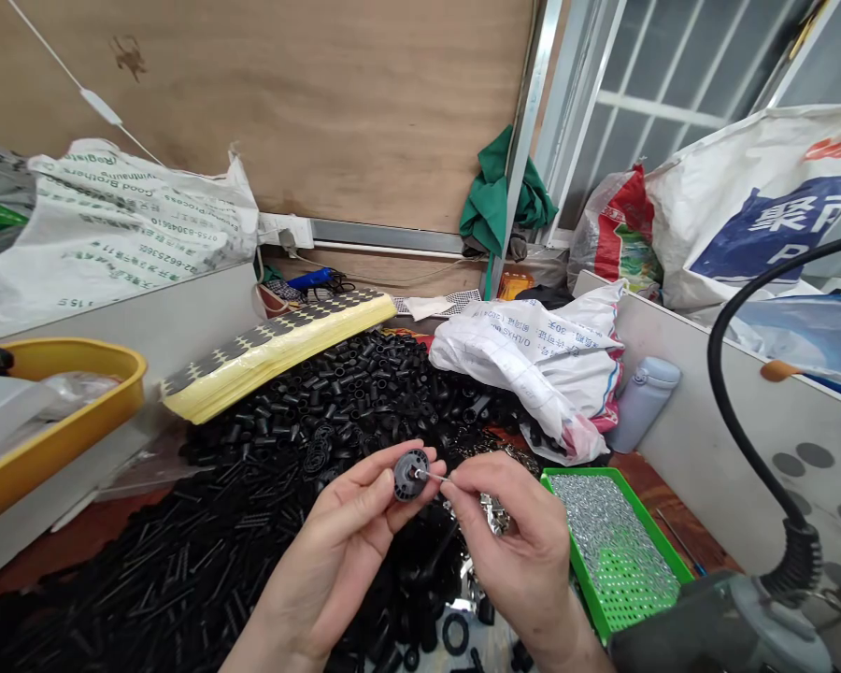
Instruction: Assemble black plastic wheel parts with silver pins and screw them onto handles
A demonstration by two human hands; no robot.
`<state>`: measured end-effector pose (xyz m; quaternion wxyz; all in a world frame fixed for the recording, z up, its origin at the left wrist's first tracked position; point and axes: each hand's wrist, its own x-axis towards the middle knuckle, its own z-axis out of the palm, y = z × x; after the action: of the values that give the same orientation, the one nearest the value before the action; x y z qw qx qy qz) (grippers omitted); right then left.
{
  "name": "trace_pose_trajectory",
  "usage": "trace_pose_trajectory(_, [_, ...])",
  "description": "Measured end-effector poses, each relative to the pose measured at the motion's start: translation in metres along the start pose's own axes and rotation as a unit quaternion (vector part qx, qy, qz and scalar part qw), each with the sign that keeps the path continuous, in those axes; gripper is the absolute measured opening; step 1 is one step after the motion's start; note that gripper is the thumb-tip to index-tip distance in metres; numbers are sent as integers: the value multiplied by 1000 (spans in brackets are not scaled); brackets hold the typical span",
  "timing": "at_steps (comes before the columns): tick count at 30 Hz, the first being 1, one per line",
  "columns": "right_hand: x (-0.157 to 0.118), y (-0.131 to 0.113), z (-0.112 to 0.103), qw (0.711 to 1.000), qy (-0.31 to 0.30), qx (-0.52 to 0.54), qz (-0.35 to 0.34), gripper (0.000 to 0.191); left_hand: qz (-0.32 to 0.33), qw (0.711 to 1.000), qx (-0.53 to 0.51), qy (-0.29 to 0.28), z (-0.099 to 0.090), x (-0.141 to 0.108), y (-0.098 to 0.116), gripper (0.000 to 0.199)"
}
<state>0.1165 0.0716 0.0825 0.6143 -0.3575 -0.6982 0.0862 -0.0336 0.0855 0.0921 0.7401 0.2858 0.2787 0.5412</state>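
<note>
My left hand (354, 523) holds a round black plastic disc (410, 475) between thumb and fingers, its face turned up toward the camera. My right hand (515, 533) pinches a thin metal pin (434, 477), whose far end meets the centre of the disc. Both hands are near the middle, above a heap of small black tube-like parts (350, 383). Black rod-like parts (161, 579) spread to the left. To the right of my right hand, a green tray (589, 579) holds many small silvery pieces.
A yellow bin (122, 411) stands at the left. A stack of yellow sheets (217, 402) lies across the heap. Behind it are a white sack (525, 346) and a bottle (645, 402). A grey tool (721, 626) with a black cable (733, 393) occupies the lower right.
</note>
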Motion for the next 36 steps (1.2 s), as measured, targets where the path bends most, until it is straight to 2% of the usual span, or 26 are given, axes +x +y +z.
trace_pose_trajectory(6, [3, 5, -11, 996, -59, -28, -56, 25, 10, 997, 71, -22, -5, 0, -1, 28])
trace_pose_trajectory(11, [3, 4, -15, 987, -118, -53, -97, 29, -1, 996, 85, -36, -10, 2, -4, 27])
trace_pose_trajectory(14, [2, 1, -10, 989, -114, -53, -71, 22, 2, 996, 82, -37, -10, 4, -4, 27])
trace_pose_trajectory(18, [0, -3, -1, 995, -74, -43, 47, 15, 7, 997, 67, -22, -7, 5, -4, 23])
trace_pose_trajectory(20, [0, -4, 1, 994, -69, -37, 78, 14, 3, 998, 65, -18, -7, 5, -4, 22])
trace_pose_trajectory(24, [1, -3, 1, 994, -89, -39, 53, 16, 1, 998, 67, -13, -8, 7, -4, 22])
trace_pose_trajectory(28, [0, -1, 2, 993, -93, -42, 61, 15, 2, 998, 65, -6, -10, 10, -6, 22])
trace_pose_trajectory(33, [0, 2, 3, 995, -77, -68, 6, 14, -4, 997, 71, -5, -14, 12, -7, 28])
trace_pose_trajectory(36, [0, 2, 2, 992, -99, -79, 15, 13, -7, 998, 68, -2, -15, 11, -7, 29])
